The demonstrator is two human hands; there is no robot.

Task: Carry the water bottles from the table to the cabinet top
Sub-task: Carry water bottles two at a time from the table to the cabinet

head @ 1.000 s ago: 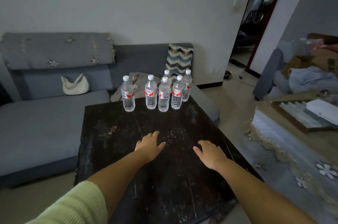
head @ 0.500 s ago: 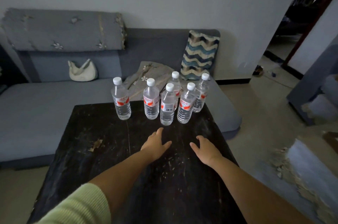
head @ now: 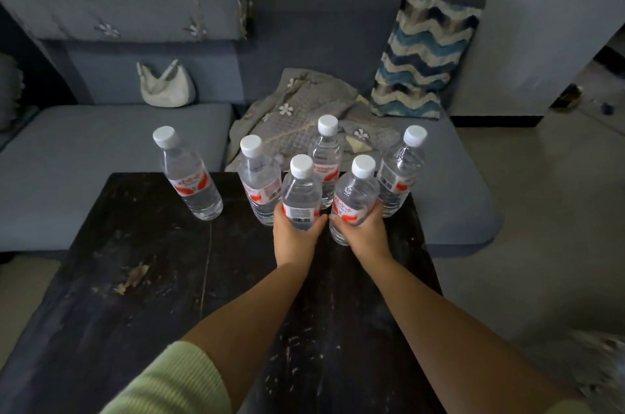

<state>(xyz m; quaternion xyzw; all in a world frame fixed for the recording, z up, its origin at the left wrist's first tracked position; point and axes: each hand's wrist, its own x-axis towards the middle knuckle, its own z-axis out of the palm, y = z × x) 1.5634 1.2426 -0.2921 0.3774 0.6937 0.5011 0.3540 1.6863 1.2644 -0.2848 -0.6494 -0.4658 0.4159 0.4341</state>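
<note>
Six clear water bottles with white caps stand upright at the far end of a dark, scuffed counter [head: 142,278], listed left to right.

Bottle one [head: 191,177]: alone at the left, apart from the others, red-and-white label.
Bottle two [head: 258,182]: just left of the held pair.
Bottle three [head: 301,192]: front row, gripped low on its body by the left hand [head: 296,234], fingers and thumb wrapped round the label; whether its base has left the counter is hard to tell.
Bottle four [head: 326,156]: back row, behind and between the two held bottles.
Bottle five [head: 355,197]: front row, gripped at its lower half by the right hand [head: 365,232], fingers curled round it.
Bottle six [head: 400,170]: far right, near the counter's corner.

The two hands lie close beside each other, thumbs nearly meeting. A pale green sleeve [head: 176,383] covers the left upper arm.

Behind the counter: grey sofa [head: 101,149], with a cream bag [head: 165,85], a crumpled grey cloth [head: 304,109] and a zigzag cushion [head: 422,55].
</note>
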